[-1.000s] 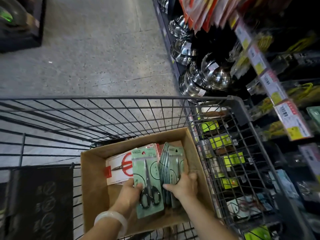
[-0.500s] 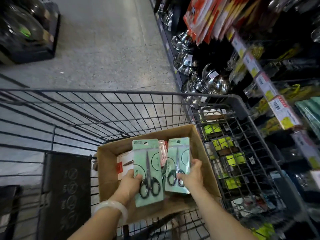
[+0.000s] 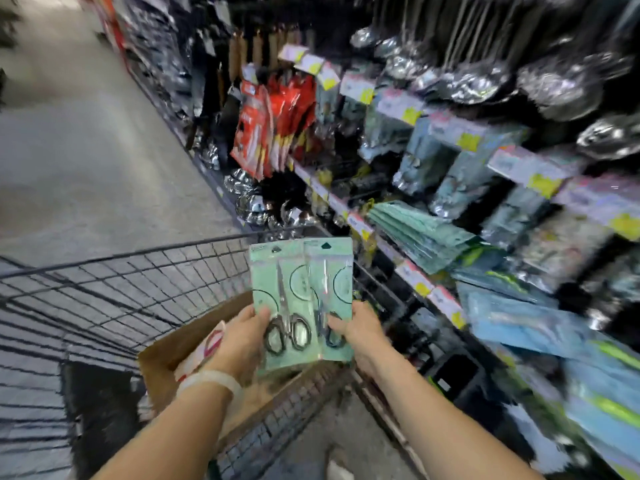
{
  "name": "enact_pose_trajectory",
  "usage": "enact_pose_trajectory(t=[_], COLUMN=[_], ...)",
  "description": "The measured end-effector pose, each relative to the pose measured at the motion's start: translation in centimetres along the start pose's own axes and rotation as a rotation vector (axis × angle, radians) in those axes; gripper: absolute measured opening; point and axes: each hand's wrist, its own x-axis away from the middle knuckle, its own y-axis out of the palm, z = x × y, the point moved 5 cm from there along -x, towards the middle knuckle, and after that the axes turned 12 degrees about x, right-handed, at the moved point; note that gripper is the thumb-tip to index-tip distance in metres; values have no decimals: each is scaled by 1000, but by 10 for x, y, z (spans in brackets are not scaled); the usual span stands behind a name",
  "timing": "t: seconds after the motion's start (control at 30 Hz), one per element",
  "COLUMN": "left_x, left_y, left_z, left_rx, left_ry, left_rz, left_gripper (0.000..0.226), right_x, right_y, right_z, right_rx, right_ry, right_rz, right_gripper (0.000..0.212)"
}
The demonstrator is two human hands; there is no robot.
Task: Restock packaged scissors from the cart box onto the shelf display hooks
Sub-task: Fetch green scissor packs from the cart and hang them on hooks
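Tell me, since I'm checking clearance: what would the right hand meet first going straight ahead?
Probably the cart rim, beyond the right hand and its scissors pack; blur leaves depth unclear.

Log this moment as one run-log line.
left hand: holds scissors pack | right hand: holds second pack | above cart box | hung: none

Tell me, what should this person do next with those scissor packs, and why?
Probably carry them right, toward the hanging green packs on the shelf. The left hand and right hand each grip a scissors pack, both lifted above the box; neither is on a hook yet.
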Motion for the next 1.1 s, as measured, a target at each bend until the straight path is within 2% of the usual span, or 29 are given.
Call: enact_pose_trajectory(t=[0.13, 0.23, 0.3, 0.37, 0.43, 0.53, 0.6, 0.67, 0.77, 0.83, 0.93, 1.1], left_x=[51, 94, 127, 160, 199, 272, 322, 381, 479, 533, 612, 659], left_y=[76, 140, 182, 224, 264, 320, 351, 375, 396, 407, 417, 439], left_z=[-9, -32, -56, -87, -123, -184, -226, -269, -323, -358, -392, -445], left_rx=[-68, -179, -254, -369, -451, -536, -591, -634, -588, -607, -679, -724], left_ry=[-47, -58, -101, -117, -110, -164, -136, -103, -144, -162, -161, -106], left_rz=[-234, -396, -511, -607, -701, -843, -920, -1003, -1046, -1112, -1128, -1156], left_gripper=[27, 18, 21, 27, 20, 27, 36, 40, 56, 60, 48, 32], right_x=[67, 118, 161, 207, 260, 348, 417, 485, 576, 627, 693, 762], right_y=[-69, -128, -169, -208, -243, -289, -310, -328, -351, -362, -374, -396], right_z=[25, 70, 104, 144, 181, 242, 277, 316, 369, 398, 439, 490], right_rx=[-134, -187, -212, -234, -250, -294, -366, -431, -474, -497, -527, -547], right_ry=[20, 74, 115, 163, 212, 273, 295, 304, 339, 371, 410, 434], right_rz=[123, 266, 359, 456, 556, 700, 796, 880, 978, 1028, 1098, 1170], right_gripper=[22, 39, 44, 59, 69, 54, 41, 38, 33, 41, 40, 37])
